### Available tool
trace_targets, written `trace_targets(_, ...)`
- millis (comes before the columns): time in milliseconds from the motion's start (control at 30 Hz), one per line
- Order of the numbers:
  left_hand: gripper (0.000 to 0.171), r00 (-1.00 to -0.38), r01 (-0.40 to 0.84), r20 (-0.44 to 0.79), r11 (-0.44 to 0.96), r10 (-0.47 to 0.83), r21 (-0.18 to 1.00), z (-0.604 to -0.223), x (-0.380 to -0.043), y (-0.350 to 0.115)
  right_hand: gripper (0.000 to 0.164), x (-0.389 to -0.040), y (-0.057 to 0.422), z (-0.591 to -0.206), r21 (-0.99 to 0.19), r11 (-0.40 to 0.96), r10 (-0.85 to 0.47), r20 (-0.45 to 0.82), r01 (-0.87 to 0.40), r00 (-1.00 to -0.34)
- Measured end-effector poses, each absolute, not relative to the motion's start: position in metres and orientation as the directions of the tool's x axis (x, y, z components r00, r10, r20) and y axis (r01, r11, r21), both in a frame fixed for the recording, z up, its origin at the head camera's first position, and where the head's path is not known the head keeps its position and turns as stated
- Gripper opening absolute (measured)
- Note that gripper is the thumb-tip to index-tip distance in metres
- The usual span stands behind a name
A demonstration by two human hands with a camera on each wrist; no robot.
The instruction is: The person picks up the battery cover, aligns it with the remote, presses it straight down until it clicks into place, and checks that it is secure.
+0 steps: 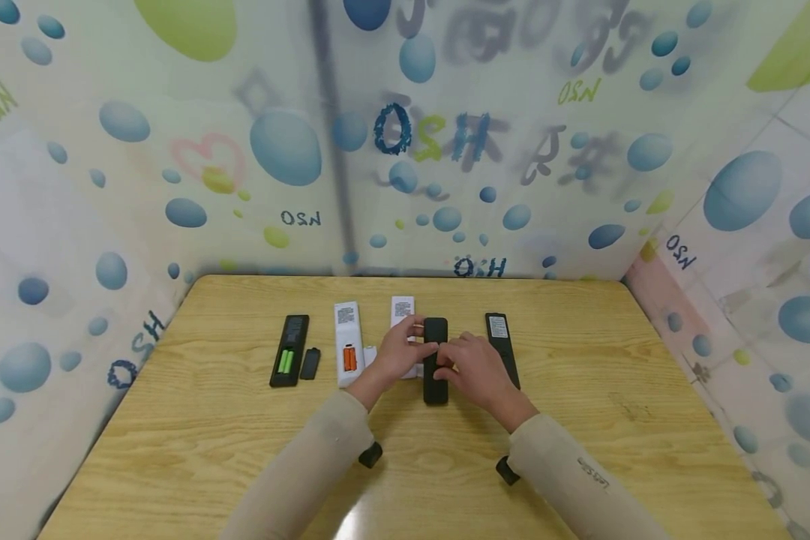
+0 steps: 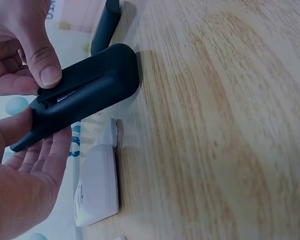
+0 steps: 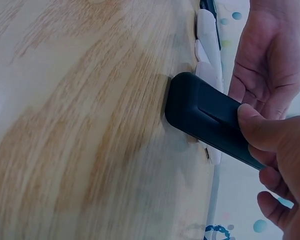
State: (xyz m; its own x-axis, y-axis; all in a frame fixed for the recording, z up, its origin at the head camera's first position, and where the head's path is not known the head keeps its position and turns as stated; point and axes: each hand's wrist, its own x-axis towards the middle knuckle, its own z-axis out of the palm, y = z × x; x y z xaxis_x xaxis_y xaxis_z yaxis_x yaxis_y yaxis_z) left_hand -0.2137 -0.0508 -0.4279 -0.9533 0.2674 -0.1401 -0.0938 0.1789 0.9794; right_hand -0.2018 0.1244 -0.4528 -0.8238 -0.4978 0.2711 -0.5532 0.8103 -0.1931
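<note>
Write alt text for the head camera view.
Two hands, left hand and right hand, hold a black remote on a wooden table. Other remotes lie in a row, two showing green batteries and an orange battery.

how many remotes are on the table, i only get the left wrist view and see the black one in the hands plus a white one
Observer: Five in the head view; the black remote in the hands sits fourth from the left.
Operator: any open
Observer: Yes, the far-left black remote shows green batteries, its cover lying beside it.
Operator: others
Observer: The white remote next to it shows orange batteries.
</note>
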Motion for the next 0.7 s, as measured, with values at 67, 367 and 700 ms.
trace_targets(67, 0.048, -0.954, -0.091, -0.136, 0.175, 0.268, 0.980, -0.425, -0.212, -0.051, 0.022, -0.202, 0.124, -0.453, -0.200, 0.818, -0.487, 0.261, -0.540, -0.834)
trace_targets(367, 0.048, -0.954, -0.107, -0.147, 0.162, 0.260, 0.981, -0.452, -0.228, -0.050, 0.023, -0.203, 0.125, -0.452, -0.283, 0.857, -0.391, 0.186, -0.430, -0.901)
trace_targets(700, 0.052, -0.961, -0.114, -0.150, 0.161, 0.233, 0.980, -0.462, -0.230, -0.049, 0.040, -0.206, 0.132, -0.454, -0.330, 0.903, -0.283, 0.026, -0.275, -0.959)
